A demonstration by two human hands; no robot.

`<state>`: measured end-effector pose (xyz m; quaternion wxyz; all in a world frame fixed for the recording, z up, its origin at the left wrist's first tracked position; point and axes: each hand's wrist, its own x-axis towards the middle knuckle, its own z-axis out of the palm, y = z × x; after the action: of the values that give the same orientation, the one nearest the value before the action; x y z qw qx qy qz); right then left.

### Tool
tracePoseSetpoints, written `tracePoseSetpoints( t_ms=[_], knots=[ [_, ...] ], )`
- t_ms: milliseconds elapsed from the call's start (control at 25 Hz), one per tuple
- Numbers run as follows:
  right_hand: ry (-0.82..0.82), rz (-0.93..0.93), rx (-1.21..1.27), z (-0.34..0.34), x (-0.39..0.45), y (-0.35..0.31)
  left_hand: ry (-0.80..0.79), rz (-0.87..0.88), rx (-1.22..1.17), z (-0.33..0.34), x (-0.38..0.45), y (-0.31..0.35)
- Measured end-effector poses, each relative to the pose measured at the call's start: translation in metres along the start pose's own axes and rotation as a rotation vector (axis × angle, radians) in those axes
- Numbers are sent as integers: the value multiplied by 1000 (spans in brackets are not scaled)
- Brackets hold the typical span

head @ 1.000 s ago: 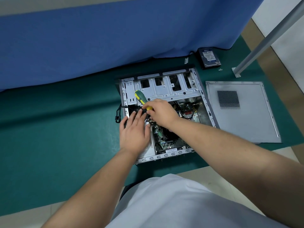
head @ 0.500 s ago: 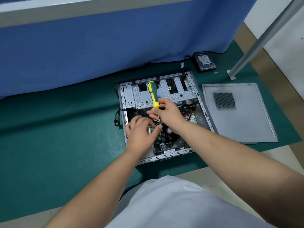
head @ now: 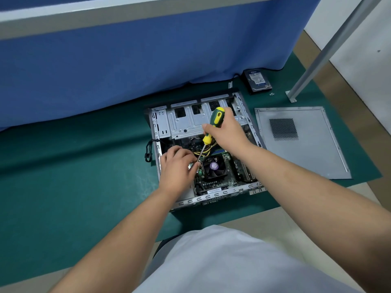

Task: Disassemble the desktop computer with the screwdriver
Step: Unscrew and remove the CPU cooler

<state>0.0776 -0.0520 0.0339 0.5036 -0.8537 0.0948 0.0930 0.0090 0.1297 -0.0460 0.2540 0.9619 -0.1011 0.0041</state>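
Gripping the screwdriver [head: 214,123] by its yellow-green handle in our right hand [head: 229,132], we hold it tilted, shaft running down toward the left of the fan [head: 213,167] inside the open desktop computer [head: 203,153], which lies on its side on the green mat [head: 74,176]. Our left hand [head: 176,166] is curled near the tip, seemingly pinching something small there, though we cannot tell what. The risk, as we judge it, is the tip slipping off a screw head and gouging the board, or a freed screw dropping among the yellow wires [head: 206,152]. The case's metal rims hem in both wrists, so we have little room to swing sideways; upward is free. The side panel [head: 300,140] and hard drive [head: 257,80] lie well apart on the right, and open mat lies to the left.
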Motion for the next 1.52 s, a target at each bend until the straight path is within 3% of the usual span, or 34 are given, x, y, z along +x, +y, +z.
tracePoseSetpoints(
  t_ms=[160,440,1160,1520],
  knots=[
    [-19,-109,-177,-12,-11,1,-43,-25,90,0,-2,-13],
    [-117,-136,-249,-11,-23,27,7,-1,196,4,-20,-33],
    [-151,-206,-343,-3,-27,46,77,-40,141,11,-19,-36],
    [-638,-335,-616,-4,-31,11,94,-37,145,11,-20,-35]
  ],
)
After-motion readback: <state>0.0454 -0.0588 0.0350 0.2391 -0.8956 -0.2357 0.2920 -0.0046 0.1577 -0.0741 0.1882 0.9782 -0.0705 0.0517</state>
